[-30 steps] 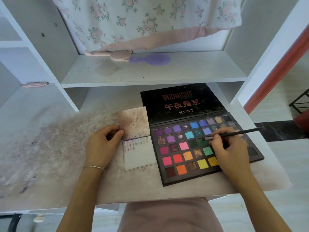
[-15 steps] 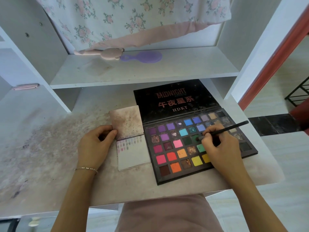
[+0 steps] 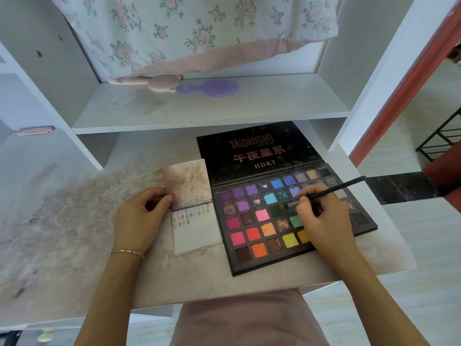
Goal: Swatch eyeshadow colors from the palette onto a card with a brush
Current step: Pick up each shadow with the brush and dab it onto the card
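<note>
An open black eyeshadow palette (image 3: 252,264) with several bright pans lies on the desk right of centre, its lid flat behind it. My right hand (image 3: 321,218) rests over the palette's middle and pinches a thin black brush (image 3: 334,189); the brush tip sits on a dark green pan. Left of the palette lies a folded card (image 3: 197,231) with a row of small colour swatches near its fold and a stained upper flap. My left hand (image 3: 139,218) holds the card's left edge at the fold.
The stained white desk (image 3: 74,221) has a shelf (image 3: 224,108) above it carrying a pink brush (image 3: 159,82) and a purple hairbrush (image 3: 212,88). Floral fabric hangs behind. The desk's front edge is close to my lap; floor and a dark rack lie to the right.
The view has shifted slightly. My right hand has slid the brush tip a little leftward over the dark green pans. My left hand stays on the card.
</note>
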Tool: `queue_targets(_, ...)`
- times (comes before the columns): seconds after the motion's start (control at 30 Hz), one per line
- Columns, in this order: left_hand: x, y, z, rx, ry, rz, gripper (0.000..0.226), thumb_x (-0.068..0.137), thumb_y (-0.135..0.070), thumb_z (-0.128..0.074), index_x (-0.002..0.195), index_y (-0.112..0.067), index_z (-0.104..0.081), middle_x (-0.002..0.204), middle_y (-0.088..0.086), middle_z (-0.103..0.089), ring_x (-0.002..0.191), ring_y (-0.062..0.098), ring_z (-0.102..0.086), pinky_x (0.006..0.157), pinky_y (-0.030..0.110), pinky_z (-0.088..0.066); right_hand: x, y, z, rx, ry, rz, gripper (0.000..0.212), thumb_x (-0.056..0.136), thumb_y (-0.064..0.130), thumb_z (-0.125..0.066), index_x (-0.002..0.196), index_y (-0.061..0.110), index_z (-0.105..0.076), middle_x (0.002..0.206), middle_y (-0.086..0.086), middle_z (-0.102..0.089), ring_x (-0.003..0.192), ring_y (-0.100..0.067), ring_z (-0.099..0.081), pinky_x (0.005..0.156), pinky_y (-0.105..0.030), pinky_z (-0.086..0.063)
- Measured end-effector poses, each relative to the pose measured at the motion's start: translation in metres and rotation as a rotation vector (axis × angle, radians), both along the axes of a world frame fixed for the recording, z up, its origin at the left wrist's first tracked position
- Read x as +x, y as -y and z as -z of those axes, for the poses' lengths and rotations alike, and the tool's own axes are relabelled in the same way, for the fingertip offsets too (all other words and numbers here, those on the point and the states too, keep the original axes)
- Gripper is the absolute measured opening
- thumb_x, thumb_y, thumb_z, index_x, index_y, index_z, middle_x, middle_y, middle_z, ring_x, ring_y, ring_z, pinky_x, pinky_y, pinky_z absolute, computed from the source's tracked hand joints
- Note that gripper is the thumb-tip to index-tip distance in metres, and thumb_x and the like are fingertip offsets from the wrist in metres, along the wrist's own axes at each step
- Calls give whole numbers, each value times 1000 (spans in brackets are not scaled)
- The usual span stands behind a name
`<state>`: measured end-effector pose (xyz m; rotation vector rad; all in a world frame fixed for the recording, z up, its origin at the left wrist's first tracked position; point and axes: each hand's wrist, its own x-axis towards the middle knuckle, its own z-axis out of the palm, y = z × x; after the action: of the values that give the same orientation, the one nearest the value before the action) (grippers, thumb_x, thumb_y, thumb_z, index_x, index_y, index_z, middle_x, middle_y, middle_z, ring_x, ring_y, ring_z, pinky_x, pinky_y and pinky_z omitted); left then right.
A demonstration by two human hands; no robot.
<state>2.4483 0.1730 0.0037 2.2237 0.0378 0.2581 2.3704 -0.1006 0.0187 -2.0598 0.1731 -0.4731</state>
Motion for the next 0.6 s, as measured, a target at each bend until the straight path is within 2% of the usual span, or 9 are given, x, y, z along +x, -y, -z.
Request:
queue_targets(0.1, 0, 0, 0, 8, -7, -8, 11, 81, -18, -66, 90, -17, -70, 78, -9, -62, 76, 13, -58, 72, 26, -42, 3, -11, -5, 49, -5, -62, 28, 84, 5, -53, 76, 32, -50, 64, 7, -57, 64, 2, -58, 53, -8, -45)
queue_targets(0.2, 0, 1, 0, 5, -14, -12, 11, 81, -19, -66, 90, -17, -71, 77, -9, -62, 77, 14, -58, 73, 27, -43, 8, -31, -8, 112, -42, -135, 22, 85, 11, -54, 77, 31, -51, 64, -1, -60, 61, -10, -59, 51, -17, -48)
queue_targets(0.37, -1, 0, -1, 15, -25, 9, 9, 82, -22, -64, 83, -30, -67, 76, -17, -62, 73, 1, -55, 63, 17, -39, 17, -68, -10, 120, -89, -276, 18, 85, 16, -58, 75, 30, -52, 74, 10, -62, 64, -3, -56, 55, -8, -43)
queue_targets(0.5, 0, -1, 0, 27, -28, 6, 8, 82, -23, -64, 86, -27, -69, 77, -14, -63, 76, 7, -58, 64, 22, -41, 24, -89, -10, 167, -114, -364, 16, 86, 16, -58, 77, 29, -55, 73, 12, -67, 63, -3, -59, 53, -9, -43)
queue_targets(0.6, 1, -2, 0, 39, -24, 5, 8, 81, -23, -64, 86, -27, -69, 80, -9, -66, 77, 12, -59, 68, 27, -45, 29, -98, -8, 179, -125, -399, 18, 86, 13, -58, 77, 29, -55, 74, 9, -69, 65, 4, -60, 53, -6, -42)
